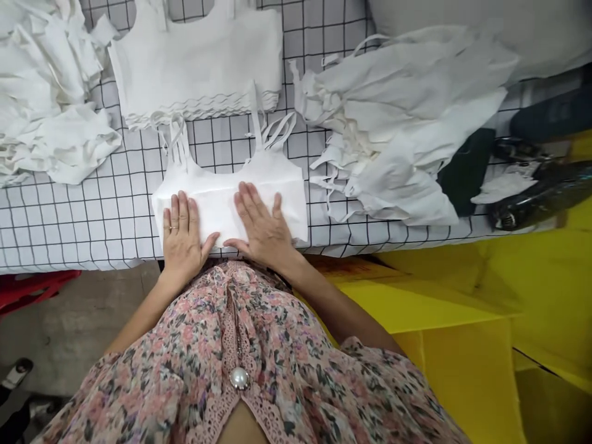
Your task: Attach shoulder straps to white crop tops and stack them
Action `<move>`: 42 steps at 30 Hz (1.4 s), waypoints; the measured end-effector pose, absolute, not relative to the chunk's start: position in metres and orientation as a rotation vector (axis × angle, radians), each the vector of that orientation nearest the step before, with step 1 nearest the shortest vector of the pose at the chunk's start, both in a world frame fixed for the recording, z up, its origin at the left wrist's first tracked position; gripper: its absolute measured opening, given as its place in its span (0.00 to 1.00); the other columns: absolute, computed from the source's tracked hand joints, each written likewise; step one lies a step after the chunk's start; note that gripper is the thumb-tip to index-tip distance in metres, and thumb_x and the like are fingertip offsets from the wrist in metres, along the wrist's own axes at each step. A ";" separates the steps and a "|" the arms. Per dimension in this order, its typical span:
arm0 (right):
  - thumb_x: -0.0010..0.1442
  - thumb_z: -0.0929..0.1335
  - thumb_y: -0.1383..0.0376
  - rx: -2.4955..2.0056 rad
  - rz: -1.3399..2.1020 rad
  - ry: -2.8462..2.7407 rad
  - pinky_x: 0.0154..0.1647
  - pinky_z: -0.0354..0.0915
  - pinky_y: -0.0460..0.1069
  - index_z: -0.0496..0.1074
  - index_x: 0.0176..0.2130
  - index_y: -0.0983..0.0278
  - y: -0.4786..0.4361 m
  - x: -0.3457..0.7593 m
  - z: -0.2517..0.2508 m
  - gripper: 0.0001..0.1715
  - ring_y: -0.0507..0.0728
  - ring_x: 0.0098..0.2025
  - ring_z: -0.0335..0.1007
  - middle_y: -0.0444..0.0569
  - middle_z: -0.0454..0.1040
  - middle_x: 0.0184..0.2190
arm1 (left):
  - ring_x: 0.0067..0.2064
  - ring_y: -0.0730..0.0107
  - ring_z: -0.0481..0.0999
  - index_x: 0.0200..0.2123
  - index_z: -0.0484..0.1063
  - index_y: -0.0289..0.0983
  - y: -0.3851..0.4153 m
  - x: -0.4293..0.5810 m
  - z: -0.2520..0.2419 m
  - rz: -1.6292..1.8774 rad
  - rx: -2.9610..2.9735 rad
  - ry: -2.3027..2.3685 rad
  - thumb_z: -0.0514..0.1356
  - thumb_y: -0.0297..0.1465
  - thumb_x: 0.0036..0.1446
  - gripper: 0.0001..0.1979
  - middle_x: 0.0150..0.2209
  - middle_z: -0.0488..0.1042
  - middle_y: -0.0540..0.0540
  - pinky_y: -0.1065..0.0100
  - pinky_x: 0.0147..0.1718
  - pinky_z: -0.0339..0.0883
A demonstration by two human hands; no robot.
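both hands are open and flat here, nothing pinched: the left hand [182,237], with a ring [173,229] on one finger, and the right hand [263,225], fingers spread, are pressing down side by side on a white strappy top [217,209]. it's lying flat at the near edge of a grid-printed table cover [69,222], with its thin straps [272,132] pointing away from the person and almost reaching a stack of white tops [194,61] with wavy hems. there's a loose white fabric pile [50,105] off to the left and a strappy white pile [407,117] on the right, just beside a black rectangular thing [465,169]. the person's floral blouse [240,320] fills the bottom of the view, with yellow boards [439,296] down on the right.
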State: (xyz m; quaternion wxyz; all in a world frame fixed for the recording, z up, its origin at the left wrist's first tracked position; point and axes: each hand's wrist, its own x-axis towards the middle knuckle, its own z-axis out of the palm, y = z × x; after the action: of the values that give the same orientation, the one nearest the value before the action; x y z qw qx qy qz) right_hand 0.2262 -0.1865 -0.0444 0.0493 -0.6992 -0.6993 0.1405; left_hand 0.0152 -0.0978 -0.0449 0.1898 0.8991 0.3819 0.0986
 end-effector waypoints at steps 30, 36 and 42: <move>0.64 0.73 0.66 -1.278 0.485 -2.674 0.61 0.62 0.70 0.84 0.40 0.62 0.073 0.255 0.002 0.06 0.68 0.57 0.63 0.56 0.74 0.46 | 0.82 0.42 0.37 0.81 0.36 0.32 -0.096 0.036 -0.051 0.288 2.592 1.245 0.55 0.52 0.73 0.49 0.81 0.41 0.30 0.36 0.80 0.40; 0.62 0.74 0.68 -1.284 0.850 -2.725 0.63 0.64 0.68 0.80 0.33 0.61 0.102 0.263 0.017 0.05 0.62 0.51 0.71 0.49 0.78 0.36 | 0.82 0.45 0.33 0.81 0.32 0.33 -0.097 0.036 -0.047 0.257 2.572 1.238 0.55 0.52 0.73 0.50 0.81 0.39 0.31 0.36 0.81 0.39; 0.63 0.76 0.44 -1.215 1.158 -2.738 0.46 0.71 0.53 0.82 0.33 0.64 0.139 0.275 0.039 0.25 0.51 0.36 0.74 0.41 0.78 0.30 | 0.82 0.43 0.34 0.80 0.41 0.31 -0.097 0.036 -0.048 0.239 2.611 1.270 0.56 0.51 0.73 0.47 0.81 0.41 0.30 0.37 0.80 0.42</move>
State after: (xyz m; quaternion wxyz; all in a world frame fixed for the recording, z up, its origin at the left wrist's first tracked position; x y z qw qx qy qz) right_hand 0.2749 0.1385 0.0389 -0.0350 -0.3781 -0.8520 0.3604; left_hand 0.0363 -0.0968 -0.0478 0.1139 0.8905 0.4330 0.0814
